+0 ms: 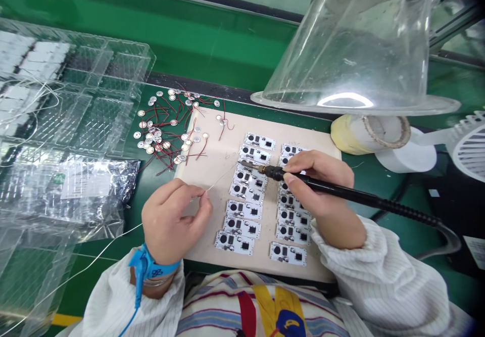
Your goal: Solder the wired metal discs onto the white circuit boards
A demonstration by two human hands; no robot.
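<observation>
My right hand (322,180) is closed around a black soldering iron (322,185), whose tip reaches a white circuit board (248,175) in the left column. Between the thumb and forefinger of my left hand (176,215), a thin strand of solder wire (217,180) is pinched. Its far end runs towards the iron's tip; whether they touch is too fine to see. The boards lie in two columns on a beige mat (204,248), each carrying a black round part and chips. A blue wrist strap (151,266) circles my left wrist.
Small metal discs with red wires (155,137) are heaped left of the mat. Clear plastic trays (109,69) and a silvery bag (102,190) lie farther left. A transparent hood (352,49) hangs at upper right, above a yellow-white roll (348,134) and a white fan (470,145).
</observation>
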